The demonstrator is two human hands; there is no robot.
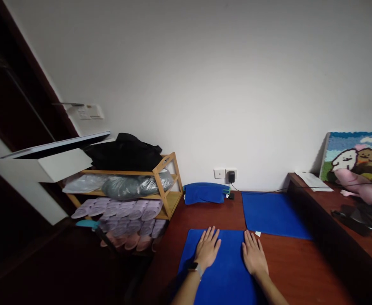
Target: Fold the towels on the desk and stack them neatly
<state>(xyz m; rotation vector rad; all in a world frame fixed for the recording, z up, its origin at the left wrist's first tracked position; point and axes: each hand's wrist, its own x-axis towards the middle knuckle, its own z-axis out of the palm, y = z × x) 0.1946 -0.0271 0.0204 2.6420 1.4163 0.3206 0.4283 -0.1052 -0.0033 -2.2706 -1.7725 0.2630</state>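
A blue cloth (228, 271) lies spread flat on the reddish-brown wooden table (293, 262). My left hand (208, 248), with a watch on the wrist, rests palm down on its left part, fingers stretched out. Along the cloth's right edge my right hand (254, 254) lies flat too, fingers extended and holding nothing. Just beyond it is a second flat blue cloth (273, 214), with a small white tag (257, 233) at its near edge. Folded blue cloths (205, 193) sit in a pile against the wall.
A wooden rack (169, 203) at left holds slippers (125, 208), plastic-wrapped items and a black bag (125, 152). A black plug (231, 176) sits in the wall socket, its cable running right. The raised ledge (312, 203) at right carries paper, a pink toy (360, 186) and a picture (357, 154).
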